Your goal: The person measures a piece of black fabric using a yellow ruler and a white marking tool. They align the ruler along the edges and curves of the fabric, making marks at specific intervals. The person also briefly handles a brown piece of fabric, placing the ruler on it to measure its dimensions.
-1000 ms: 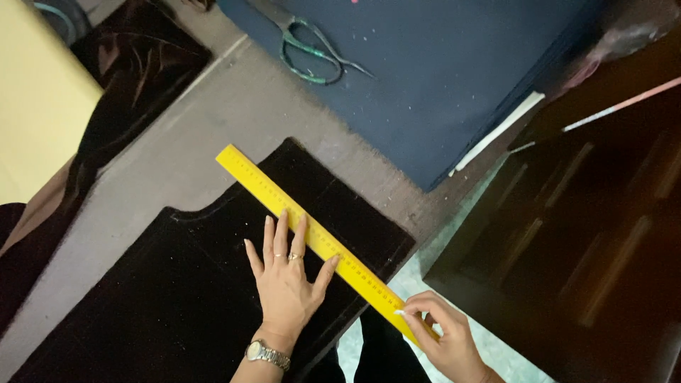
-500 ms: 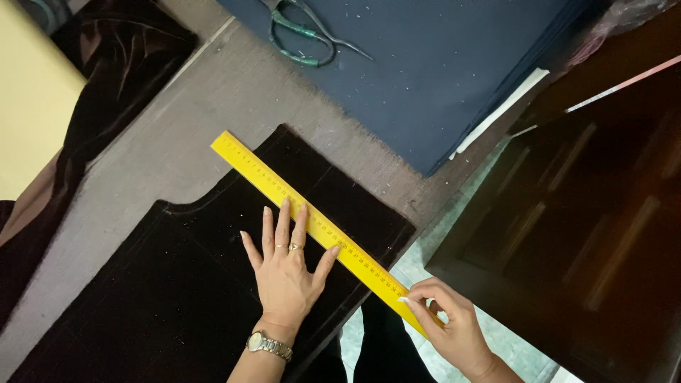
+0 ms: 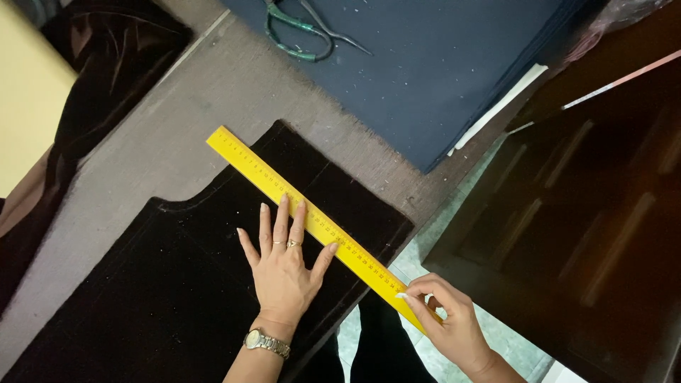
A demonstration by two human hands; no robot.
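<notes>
1. The right hand [image 3: 454,323] pinches the near end of the long yellow plastic ruler [image 3: 319,227] between thumb and fingertips; the grasp is closed on the ruler's end, which juts past the table edge.
2. The left hand [image 3: 284,266] lies flat, palm down, with fingers spread, on the black velvet-like fabric panel [image 3: 142,291]. Its thumb and forefinger touch the ruler's near long edge (it presses rather than grips, and nothing is enclosed in it). Rings show on two fingers, and a metal wristwatch [image 3: 267,342] sits on the wrist.
3. The ruler lies diagonally across the black panel, running from upper left, where its far end just overshoots the panel's corner, to lower right at the right hand.
4. The black panel rests on the grey felt-covered table surface [image 3: 177,113]; its upper edge has a curved cut-out to the left of the ruler.
5. Beyond the panel, well apart from the hands, lies a large dark blue fabric sheet [image 3: 440,64], with green-handled metal scissors [image 3: 305,32] resting on it near the top of the view.
6. At the left margin, dark brown glossy fabric [image 3: 106,78] is draped over the table edge.
7. To the right stands dark wooden furniture [image 3: 582,213], clear of the table.
</notes>
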